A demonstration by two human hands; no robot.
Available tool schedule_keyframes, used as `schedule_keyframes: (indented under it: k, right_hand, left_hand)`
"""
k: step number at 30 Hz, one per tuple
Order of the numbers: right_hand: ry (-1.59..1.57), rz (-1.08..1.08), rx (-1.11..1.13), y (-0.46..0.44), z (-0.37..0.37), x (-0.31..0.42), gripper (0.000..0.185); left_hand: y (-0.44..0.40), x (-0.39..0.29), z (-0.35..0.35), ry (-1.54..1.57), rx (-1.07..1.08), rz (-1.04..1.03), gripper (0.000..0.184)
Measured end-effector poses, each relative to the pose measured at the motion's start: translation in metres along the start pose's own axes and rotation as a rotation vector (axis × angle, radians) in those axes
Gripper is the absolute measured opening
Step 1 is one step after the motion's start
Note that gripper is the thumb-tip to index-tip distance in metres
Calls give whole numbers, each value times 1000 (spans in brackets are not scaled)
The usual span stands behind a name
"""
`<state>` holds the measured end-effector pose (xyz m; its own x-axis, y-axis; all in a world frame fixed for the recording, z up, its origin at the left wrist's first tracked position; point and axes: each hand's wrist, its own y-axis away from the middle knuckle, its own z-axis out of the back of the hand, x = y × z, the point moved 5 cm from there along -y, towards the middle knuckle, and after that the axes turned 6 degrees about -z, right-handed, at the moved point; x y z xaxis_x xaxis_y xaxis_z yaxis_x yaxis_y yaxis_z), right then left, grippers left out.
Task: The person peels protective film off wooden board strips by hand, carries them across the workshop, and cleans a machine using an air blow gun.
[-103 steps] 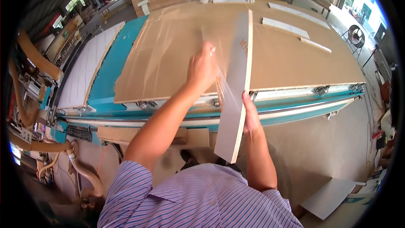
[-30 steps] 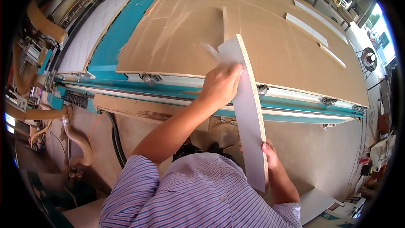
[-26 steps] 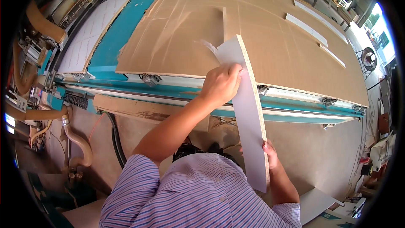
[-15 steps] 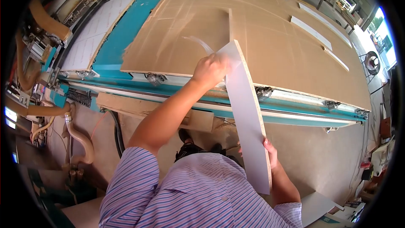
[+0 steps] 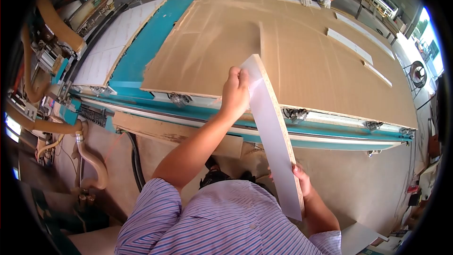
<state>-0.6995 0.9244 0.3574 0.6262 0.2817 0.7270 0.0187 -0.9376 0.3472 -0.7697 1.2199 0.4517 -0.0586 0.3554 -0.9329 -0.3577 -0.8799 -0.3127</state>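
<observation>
A long narrow white-faced board (image 5: 272, 134) with a raw particleboard edge slants upward in front of me. My right hand (image 5: 302, 179) grips its lower part, with the thumb on the raw edge and fingertips showing at the other side. At the upper end, my left hand (image 5: 236, 89) is closed with the fingers curled beside the white face. A shiny, wrinkled clear film shows between this hand and the board, seemingly pinched in the fingers; most of it is hidden.
A large brown panel (image 5: 207, 52) covers the teal machine table (image 5: 141, 56). White strips (image 5: 349, 45) lie on its right side. Across it, a person's gloved hands (image 5: 311, 2) rest by another strip. Hoses (image 5: 89, 158) stand at left, a fan (image 5: 417, 73) at right.
My left hand has come down and slightly left along the board's upper end, and a translucent streak beside it is gone. The view has tilted up slightly. The co-worker's gloved hands have moved apart.
</observation>
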Motion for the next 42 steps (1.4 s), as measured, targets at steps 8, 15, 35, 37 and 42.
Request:
schedule_keyframes:
  k: [8, 15, 35, 37, 42]
  right_hand:
    - [3, -12, -6, -6, -20, 3, 82]
    - [75, -51, -9, 0, -19, 3, 83]
    - [-16, 202, -274, -60, 76, 86, 53]
    - [16, 190, -279, -107, 88, 108, 52]
    - [154, 104, -418, -232, 114, 174, 58]
  left_hand:
    - [-5, -20, 14, -643, -206, -702, 30]
    - [-98, 10, 80, -1070, -270, -620, 33]
    - [165, 203, 265, 385, -340, 700, 46]
    - [214, 225, 265, 537, -476, 868, 37]
    - [303, 269, 250, 260, -300, 1105, 24]
